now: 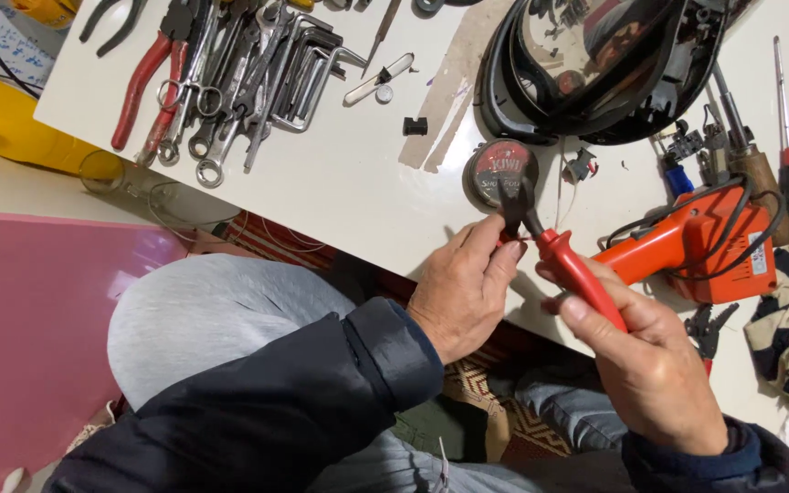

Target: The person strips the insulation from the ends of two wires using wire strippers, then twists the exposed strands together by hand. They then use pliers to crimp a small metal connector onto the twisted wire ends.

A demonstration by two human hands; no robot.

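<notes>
Red-handled pliers (563,265) | both hands gripping | at table edge (358,239)

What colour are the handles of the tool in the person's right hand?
Red. The handles show best in the head view, gripped in the right hand.

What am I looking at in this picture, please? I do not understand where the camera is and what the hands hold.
There is one picture, taken by a camera on a person's head, looking down at their own two bare hands over a white table. The right hand grips the red handles of a pair of pliers. The fingers of the left hand pinch something small at the pliers' dark tip; it is too small to identify. Just behind lies a round tin. Further back are a pile of spanners and hex keys and a dark curved housing with a mirror. At the right lies an orange gun-shaped tool.
</notes>
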